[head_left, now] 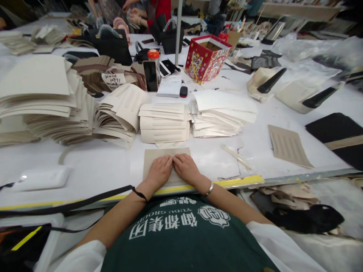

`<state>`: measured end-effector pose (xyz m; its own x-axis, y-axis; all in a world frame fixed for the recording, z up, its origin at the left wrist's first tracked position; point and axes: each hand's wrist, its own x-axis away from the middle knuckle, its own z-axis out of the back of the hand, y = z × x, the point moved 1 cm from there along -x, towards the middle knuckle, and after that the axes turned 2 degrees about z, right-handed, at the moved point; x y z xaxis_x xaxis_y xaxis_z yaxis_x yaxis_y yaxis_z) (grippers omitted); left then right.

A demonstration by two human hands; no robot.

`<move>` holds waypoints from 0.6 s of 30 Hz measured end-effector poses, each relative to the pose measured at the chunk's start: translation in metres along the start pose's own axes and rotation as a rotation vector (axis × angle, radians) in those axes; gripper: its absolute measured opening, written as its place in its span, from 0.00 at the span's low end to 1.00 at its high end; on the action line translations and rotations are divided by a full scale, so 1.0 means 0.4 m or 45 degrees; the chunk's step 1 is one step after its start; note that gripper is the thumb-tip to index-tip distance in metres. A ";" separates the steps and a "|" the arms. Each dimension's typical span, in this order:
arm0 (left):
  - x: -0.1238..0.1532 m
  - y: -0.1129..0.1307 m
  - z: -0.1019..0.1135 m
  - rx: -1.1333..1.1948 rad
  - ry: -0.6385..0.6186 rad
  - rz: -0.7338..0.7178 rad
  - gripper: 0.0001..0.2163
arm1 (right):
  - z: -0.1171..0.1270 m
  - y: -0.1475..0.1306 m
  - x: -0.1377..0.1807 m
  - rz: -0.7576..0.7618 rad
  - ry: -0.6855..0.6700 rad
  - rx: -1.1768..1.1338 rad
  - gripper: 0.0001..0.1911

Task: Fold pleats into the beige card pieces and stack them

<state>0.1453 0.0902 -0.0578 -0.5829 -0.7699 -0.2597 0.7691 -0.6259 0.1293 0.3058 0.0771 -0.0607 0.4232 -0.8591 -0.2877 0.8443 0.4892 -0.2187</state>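
Observation:
A beige rectangular sheet (151, 155) lies flat at the table's front edge under both hands. My left hand (160, 170) rests on its middle, fingers bent and pressed together. My right hand (185, 167) mirrors it, and the fingertips of both meet near the sheet's centre. Whatever is pinched between them is hidden. Just behind the sheet stands a stack of pale panels with raised strips (165, 130). To its right is a pile of white sheets (224, 113). A narrow pale strip (236, 156) lies to the right of my hands.
Tall stacks of beige panels (34, 83) fill the left side. A ribbed beige panel (289, 145) and a black piece (337, 132) lie at right. Behind are a red box (208, 58), a phone (151, 76) and a metal pole (178, 34). A black strap (85, 202) crosses my left forearm.

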 end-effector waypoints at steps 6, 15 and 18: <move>0.008 -0.065 0.016 -0.097 -0.065 0.307 0.13 | 0.009 0.037 0.001 -0.233 -0.052 0.076 0.10; -0.028 -0.029 -0.020 0.092 0.090 0.022 0.14 | -0.013 0.012 -0.041 -0.133 0.038 -0.196 0.12; -0.048 -0.019 -0.035 0.074 0.039 0.025 0.14 | -0.030 0.004 -0.052 -0.171 0.026 -0.176 0.11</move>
<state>0.1543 0.1113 -0.0672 -0.5586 -0.7787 -0.2855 0.7635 -0.6173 0.1898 0.2944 0.0974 -0.0662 0.3019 -0.9154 -0.2663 0.8390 0.3878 -0.3816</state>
